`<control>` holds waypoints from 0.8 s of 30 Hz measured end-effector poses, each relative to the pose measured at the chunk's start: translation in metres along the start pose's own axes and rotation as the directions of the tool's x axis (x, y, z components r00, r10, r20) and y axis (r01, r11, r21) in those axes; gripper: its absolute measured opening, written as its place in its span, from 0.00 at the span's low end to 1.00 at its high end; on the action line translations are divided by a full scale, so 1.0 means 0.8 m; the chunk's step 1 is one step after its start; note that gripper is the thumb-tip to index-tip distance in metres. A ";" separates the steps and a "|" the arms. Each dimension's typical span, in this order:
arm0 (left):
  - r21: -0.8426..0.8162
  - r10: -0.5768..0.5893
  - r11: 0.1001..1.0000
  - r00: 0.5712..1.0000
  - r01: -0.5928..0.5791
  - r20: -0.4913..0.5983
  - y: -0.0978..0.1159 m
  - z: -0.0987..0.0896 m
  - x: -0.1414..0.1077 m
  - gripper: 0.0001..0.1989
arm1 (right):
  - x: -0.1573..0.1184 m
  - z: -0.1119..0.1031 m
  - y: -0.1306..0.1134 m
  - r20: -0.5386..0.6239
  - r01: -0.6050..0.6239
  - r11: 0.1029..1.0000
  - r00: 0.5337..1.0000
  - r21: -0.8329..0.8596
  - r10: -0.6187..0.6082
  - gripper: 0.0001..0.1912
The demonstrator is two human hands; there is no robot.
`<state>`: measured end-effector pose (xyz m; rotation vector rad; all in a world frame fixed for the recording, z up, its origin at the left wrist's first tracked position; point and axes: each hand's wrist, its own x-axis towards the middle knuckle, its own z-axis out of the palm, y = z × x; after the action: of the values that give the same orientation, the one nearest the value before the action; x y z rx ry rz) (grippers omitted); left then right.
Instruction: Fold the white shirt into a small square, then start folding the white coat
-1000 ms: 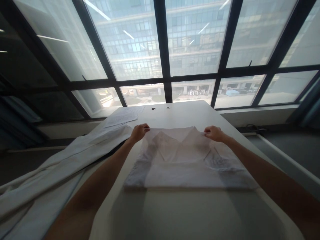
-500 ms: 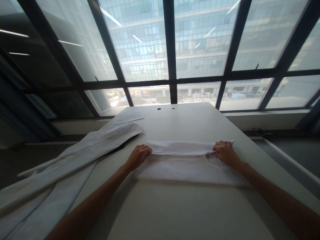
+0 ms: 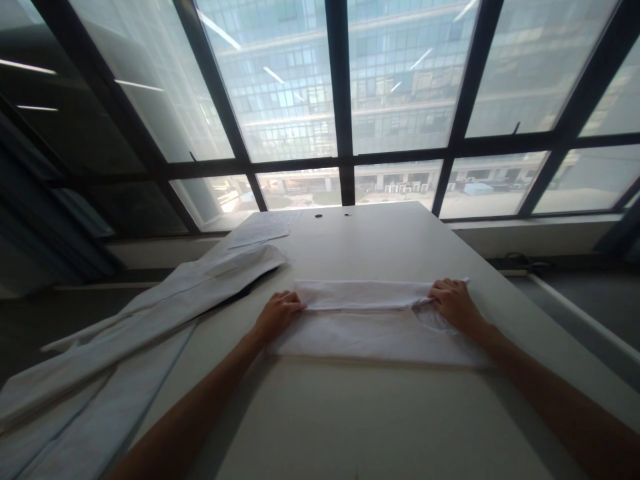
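A white cloth (image 3: 370, 333) lies flat across the middle of the white table (image 3: 345, 413), its far part folded over into a long narrow band. My left hand (image 3: 281, 313) pinches the left end of that band between closed fingers. At the band's right end my right hand (image 3: 453, 300) grips the fabric, with a small tip of cloth poking out beyond the fingers. Near the right hand the cloth shows a rumpled, curved opening.
Large white garments or fabric pieces (image 3: 150, 320) are heaped along the table's left side. Behind them lies a sheet of paper (image 3: 263, 228). Two small holes are near the far edge, before tall dark-framed windows (image 3: 341, 87).
Both hands keep their hold on the cloth and have hardly moved. The view has shifted very slightly.
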<state>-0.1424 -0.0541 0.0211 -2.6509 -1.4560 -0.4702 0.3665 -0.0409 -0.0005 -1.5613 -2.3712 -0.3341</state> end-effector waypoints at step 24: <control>-0.402 0.240 0.886 0.970 -0.231 -0.028 0.239 0.095 0.180 0.10 | -0.006 -0.011 -0.079 0.115 -0.229 0.806 0.973 0.545 0.199 0.08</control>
<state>0.1067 -0.0253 0.0075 -3.1057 -1.1127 -0.7946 0.3110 -0.0725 0.0039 -1.5222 -2.0262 0.4240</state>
